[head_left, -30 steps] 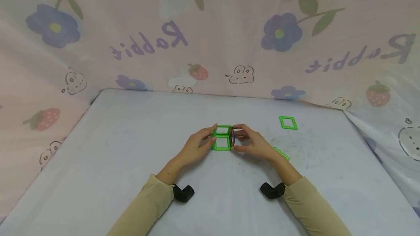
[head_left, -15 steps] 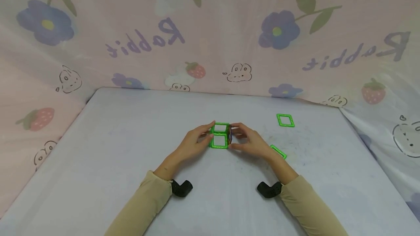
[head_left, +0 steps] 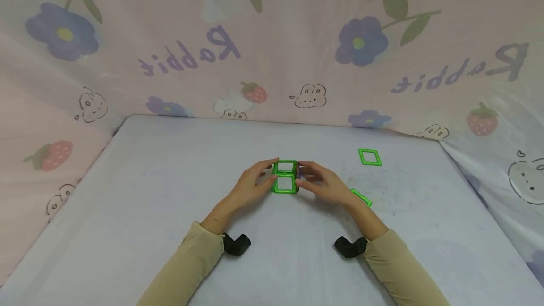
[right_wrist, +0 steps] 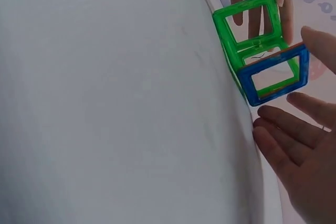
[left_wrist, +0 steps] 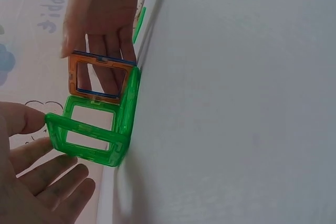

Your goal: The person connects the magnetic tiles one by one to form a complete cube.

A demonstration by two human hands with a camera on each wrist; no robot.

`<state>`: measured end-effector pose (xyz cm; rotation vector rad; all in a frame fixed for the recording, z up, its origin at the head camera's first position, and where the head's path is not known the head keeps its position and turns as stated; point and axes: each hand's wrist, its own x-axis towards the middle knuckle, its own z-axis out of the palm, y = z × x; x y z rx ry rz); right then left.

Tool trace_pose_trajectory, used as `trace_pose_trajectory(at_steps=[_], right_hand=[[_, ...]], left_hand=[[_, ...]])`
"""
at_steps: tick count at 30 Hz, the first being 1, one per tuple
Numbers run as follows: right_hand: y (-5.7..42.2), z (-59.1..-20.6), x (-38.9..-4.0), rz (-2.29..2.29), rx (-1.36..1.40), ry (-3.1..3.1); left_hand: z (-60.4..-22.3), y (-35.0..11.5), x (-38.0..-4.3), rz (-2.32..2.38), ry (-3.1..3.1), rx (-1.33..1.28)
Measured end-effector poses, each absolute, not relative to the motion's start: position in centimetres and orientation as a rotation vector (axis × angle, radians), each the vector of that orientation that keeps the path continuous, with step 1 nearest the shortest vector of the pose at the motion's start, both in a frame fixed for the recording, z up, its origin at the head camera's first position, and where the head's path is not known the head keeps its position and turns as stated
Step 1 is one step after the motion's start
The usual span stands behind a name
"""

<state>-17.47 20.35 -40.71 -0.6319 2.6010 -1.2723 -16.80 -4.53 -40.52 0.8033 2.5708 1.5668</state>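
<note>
Green box (head_left: 285, 174), open and built of frame tiles, sits on table (head_left: 127, 192) between the two hands. Panel (right_wrist: 275, 62) stands upright at box's right side, orange face toward box, blue face away; one tile or two, can't tell. Key relation: panel lies between box and right hand (head_left: 327, 184), the nearer hand, facing box side-on; looks squarish, no clear long axis. Right thumb and index pinch panel by its edges, other fingers loose. Left hand (head_left: 251, 188) is at box's left side, thumb and index pinching box there, other fingers spread. Panel seems to touch box; contact along the whole edge can't be confirmed. Far tile (head_left: 368, 150), green, lies right of box and beyond it; near tile (head_left: 361, 197), also green, right of box, partly behind right arm (head_left: 370, 220).
</note>
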Motion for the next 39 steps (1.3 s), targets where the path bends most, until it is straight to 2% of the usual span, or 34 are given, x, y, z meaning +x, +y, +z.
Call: trace_pose_trajectory(at_steps=[21, 39], right_hand=[[20.67, -40.61, -17.53, -1.482, -0.690, 2.424], [20.51, -40.30, -17.77, -1.487, -0.651, 2.462]], left_hand=[[-40.74, -4.19, -16.66, 1.656, 2.528, 0.754], [-40.52, -4.58, -16.63, 1.619, 2.590, 0.736]])
